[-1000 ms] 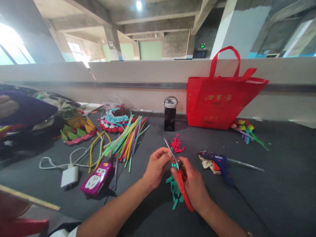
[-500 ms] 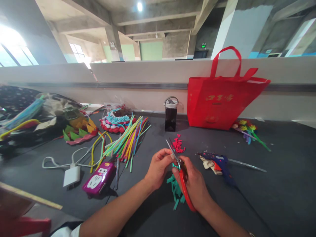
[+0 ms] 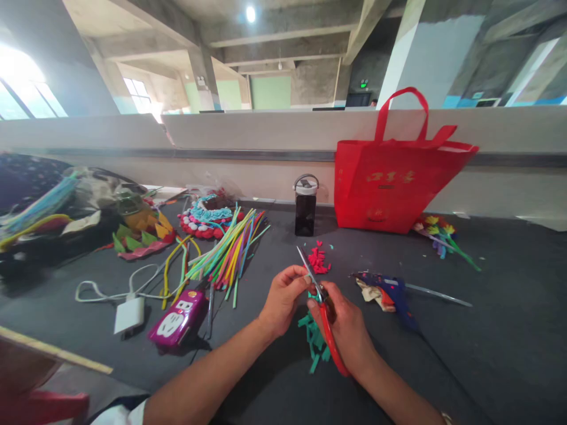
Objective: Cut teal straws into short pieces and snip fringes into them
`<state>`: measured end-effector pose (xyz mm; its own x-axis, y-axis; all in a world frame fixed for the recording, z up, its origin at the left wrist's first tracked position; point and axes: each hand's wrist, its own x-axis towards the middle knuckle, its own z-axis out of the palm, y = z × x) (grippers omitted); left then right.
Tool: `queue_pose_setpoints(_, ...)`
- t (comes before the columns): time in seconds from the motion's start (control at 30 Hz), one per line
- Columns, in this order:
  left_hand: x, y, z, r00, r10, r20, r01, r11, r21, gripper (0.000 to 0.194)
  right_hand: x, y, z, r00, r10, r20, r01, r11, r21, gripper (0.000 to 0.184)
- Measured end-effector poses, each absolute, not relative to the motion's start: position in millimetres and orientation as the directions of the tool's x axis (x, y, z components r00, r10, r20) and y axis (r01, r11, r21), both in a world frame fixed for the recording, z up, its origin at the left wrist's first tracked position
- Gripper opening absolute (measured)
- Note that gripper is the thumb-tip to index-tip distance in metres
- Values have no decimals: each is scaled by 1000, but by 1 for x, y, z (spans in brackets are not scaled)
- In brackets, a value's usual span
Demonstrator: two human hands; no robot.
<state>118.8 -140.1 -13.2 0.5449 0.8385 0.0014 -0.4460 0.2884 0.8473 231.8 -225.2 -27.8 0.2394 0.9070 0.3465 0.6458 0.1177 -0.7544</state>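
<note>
Two hands of mine are raised over the counter (image 3: 500,354). My right hand (image 3: 349,330) has its fingers closed round the red-handled scissors (image 3: 329,330), whose long axis runs slantwise: handles toward me and to the right, blade tips away and leftward. Green cuttings (image 3: 315,345) lie beneath, between my wrists. My left hand (image 3: 283,301) has its fingers pinched together beside the blades, on a green bit (image 3: 309,277) mostly hidden. Just right of the blades lie red cuttings (image 3: 316,261); beyond stand a bottle (image 3: 305,213) and, farther right, a red bag (image 3: 394,192)
</note>
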Motion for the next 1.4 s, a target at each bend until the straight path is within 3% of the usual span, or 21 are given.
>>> queue_pose_setpoints(0.37,115,-139,-9,560,823,90,-474,230,850,14,243,-223,-24,393,802,449,561,177,-808,32)
queue_pose_setpoints(0.6,119,-141,-20,622,779,74,-280,134,951,23,242,-219,-32,463,746,478,542,188,-819,38)
queue_pose_setpoints(0.8,123,-141,-25,623,769,143,-162,-52,985,27,246,-215,-40,450,755,477,518,214,-828,34)
queue_pose_setpoints(1.0,120,-140,-16,668,741,65,-191,87,978,32,247,-214,-41,484,737,472,502,208,-840,32)
queue_pose_setpoints(1.2,118,-137,-20,691,722,-29,-53,90,994,20,248,-211,-39,491,738,463,472,222,-853,32)
queue_pose_setpoints(1.4,115,-128,-24,644,765,2,8,-10,1000,10,251,-211,-38,519,729,446,454,207,-867,34)
